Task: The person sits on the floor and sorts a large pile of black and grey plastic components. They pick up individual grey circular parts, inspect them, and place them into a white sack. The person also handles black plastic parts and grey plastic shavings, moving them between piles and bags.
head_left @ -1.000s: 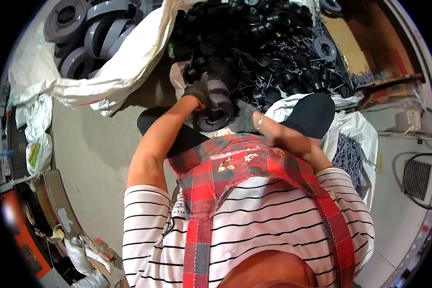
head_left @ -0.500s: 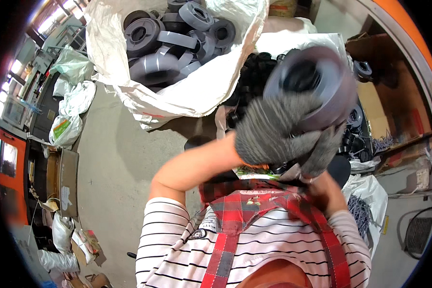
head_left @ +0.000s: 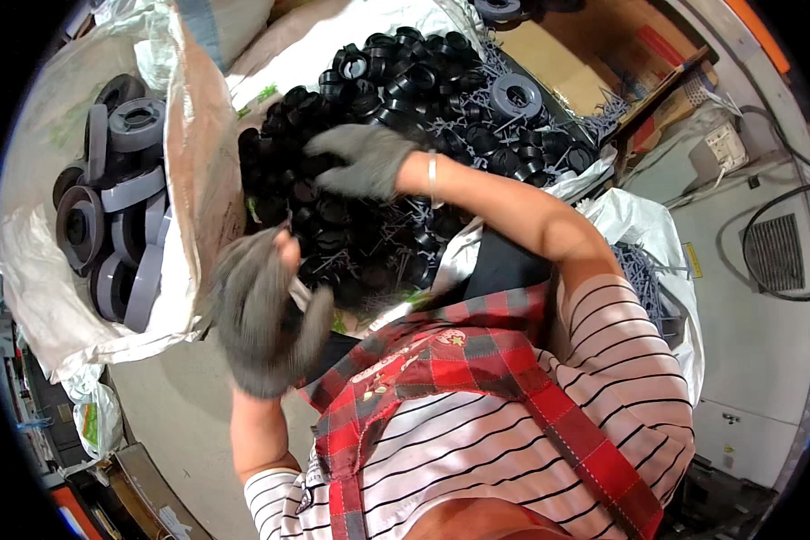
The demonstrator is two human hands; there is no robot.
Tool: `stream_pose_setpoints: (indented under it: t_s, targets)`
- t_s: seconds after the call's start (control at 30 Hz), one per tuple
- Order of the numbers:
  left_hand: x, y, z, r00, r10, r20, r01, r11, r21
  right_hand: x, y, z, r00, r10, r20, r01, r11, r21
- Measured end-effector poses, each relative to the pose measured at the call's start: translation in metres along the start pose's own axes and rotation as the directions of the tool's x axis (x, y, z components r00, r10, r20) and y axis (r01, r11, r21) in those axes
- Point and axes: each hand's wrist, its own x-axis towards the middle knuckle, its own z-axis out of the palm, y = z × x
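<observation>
My left hand (head_left: 263, 317), in a grey glove and blurred by motion, hangs in the air with fingers apart and nothing in it, next to the edge of a white sack (head_left: 192, 193). Several large grey rings (head_left: 117, 202) lie inside that sack. My right hand (head_left: 363, 158), also in a grey glove, reaches out palm down with spread fingers over a heap of small black ring parts (head_left: 396, 76). It touches the heap without gripping anything. One grey ring (head_left: 516, 94) lies on the heap's far side.
A second white sack (head_left: 643, 234) holds the black parts and grey plastic scraps. Cardboard boxes (head_left: 594, 58) stand behind the heap. A wall socket (head_left: 720, 148), cables and a vent (head_left: 774, 252) are at the right. Bags and clutter lie on the floor at lower left (head_left: 94, 423).
Half a second ago a gloved hand held a big grey ring up close to the camera. Now that ring is out of my hands, the left is empty, and the right has reached onto the heap.
</observation>
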Motion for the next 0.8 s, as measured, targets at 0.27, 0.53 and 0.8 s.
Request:
stream_pose_setpoints:
  t_s: [0.27,0.53,0.8]
  targets:
    - [-0.091,-0.043,0.111,0.476,-0.764,0.436,0.857,0.291,-0.426,-0.089,0.276,-0.058,0.651,0.753,-0.094,-0.705,0.553,-0.443]
    - [-0.122,-0.067,0.166,0.320,-0.809,0.493,0.947,0.268,-0.175,-0.086,0.410,-0.075,0.503,0.852,-0.148,-0.751,0.346,-0.563]
    - [-0.036,-0.079,0.236,0.577,-0.535,0.617,0.612,0.784,0.107,-0.107,0.451,-0.066,0.437,0.898,-0.048,-0.728,0.322,-0.605]
